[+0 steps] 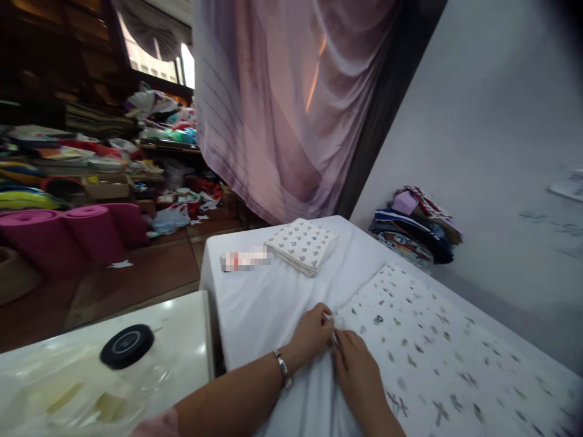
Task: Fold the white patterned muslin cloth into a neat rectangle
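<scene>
A white cloth printed with small leaves and insects [428, 340] lies spread over the right part of the white-covered table. At its near left corner, my left hand [312, 332], with a silver bracelet at the wrist, is closed in a pinch on the edge. Close beside it, my right hand [359, 373] also has its fingers closed at the same corner. The fingertips of both hands nearly meet, and the bit of fabric between them is mostly hidden. Farther back rests a folded cloth with a grey print [303, 243].
A blurred-out flat item [246, 258] lies left of the folded cloth. The white sheet [255, 309] covers the table. At left, a white surface [182, 321] holds a black round lid [127, 346] and clear plastic. Folded clothes [414, 227] are stacked by the wall; pink rolls [91, 233] stand beyond.
</scene>
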A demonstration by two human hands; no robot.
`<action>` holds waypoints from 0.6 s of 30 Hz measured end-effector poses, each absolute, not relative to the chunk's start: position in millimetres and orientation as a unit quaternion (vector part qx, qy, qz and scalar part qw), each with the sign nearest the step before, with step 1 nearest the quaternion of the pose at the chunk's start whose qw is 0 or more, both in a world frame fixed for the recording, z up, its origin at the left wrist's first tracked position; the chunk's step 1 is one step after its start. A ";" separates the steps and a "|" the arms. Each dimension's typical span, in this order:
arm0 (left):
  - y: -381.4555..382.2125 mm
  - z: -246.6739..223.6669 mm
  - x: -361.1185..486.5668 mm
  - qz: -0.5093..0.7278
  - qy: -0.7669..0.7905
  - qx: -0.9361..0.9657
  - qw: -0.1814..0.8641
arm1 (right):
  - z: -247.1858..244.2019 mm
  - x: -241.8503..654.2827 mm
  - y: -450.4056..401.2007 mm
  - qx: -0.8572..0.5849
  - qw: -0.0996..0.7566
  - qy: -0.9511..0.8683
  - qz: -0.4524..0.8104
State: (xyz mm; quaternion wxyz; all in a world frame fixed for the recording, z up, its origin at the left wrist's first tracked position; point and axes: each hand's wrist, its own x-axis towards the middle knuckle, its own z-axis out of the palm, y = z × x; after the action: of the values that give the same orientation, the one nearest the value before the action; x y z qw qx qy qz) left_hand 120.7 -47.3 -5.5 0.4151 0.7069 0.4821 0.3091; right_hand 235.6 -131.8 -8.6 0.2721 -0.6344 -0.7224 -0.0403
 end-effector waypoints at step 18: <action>-41.5 11.8 110.4 0.210 0.510 0.784 0.285 | -55.1 313.1 -276.3 -0.714 0.242 -0.646 -0.116</action>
State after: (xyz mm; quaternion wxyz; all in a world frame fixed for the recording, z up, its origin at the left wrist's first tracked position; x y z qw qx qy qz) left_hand 110.4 -41.5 11.8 0.2849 0.7839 0.5101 0.2100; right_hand 313.1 -276.3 -55.1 0.2422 -0.7144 -0.6462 -0.1160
